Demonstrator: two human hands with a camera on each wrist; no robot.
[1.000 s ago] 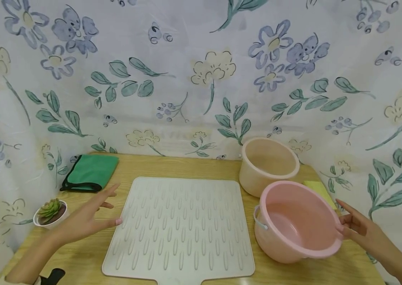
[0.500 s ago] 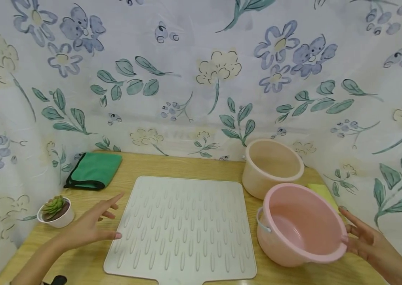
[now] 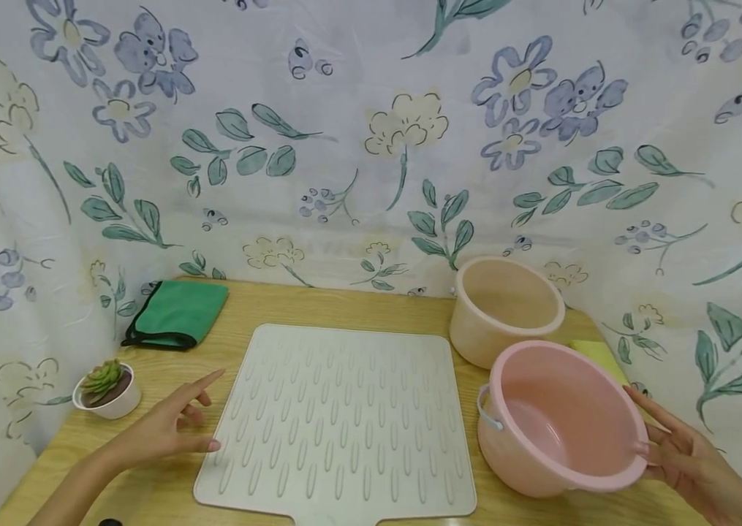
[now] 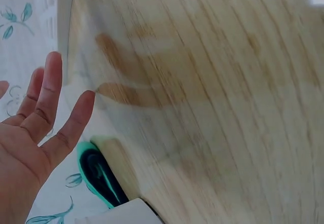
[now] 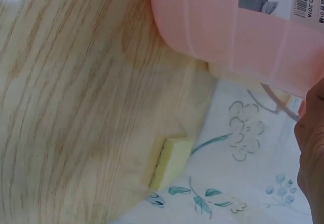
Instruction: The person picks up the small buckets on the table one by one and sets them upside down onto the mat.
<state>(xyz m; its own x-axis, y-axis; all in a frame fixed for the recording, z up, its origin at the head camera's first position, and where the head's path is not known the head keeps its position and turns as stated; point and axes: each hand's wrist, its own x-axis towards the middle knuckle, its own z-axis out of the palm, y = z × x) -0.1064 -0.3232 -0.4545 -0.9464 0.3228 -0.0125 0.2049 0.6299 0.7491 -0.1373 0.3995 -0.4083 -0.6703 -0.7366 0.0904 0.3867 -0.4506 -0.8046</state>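
At the right, a pink bucket (image 3: 542,467) stands on the wooden table with its opening up and a pale handle hanging at its left. My right hand (image 3: 686,453) holds its right rim, thumb at the edge and the other fingers along the outside. A label shows on the bucket's wall in the right wrist view. My left hand (image 3: 160,427) hovers over the table, fingers spread and holding nothing. Its thumb tip is close to the left edge of a white ridged mat (image 3: 344,416) with a tab at the front.
Behind the pink bucket stands a beige bucket (image 3: 476,332). A yellow block (image 5: 172,160) lies by the right table edge. A folded green cloth (image 3: 183,310) and a small potted succulent (image 3: 107,391) are at the left. A floral curtain (image 3: 344,146) hangs around the table.
The head view has shifted slightly, so things sit a little farther right. My left hand has come slightly nearer. My right hand stays at the pink bucket's rim.
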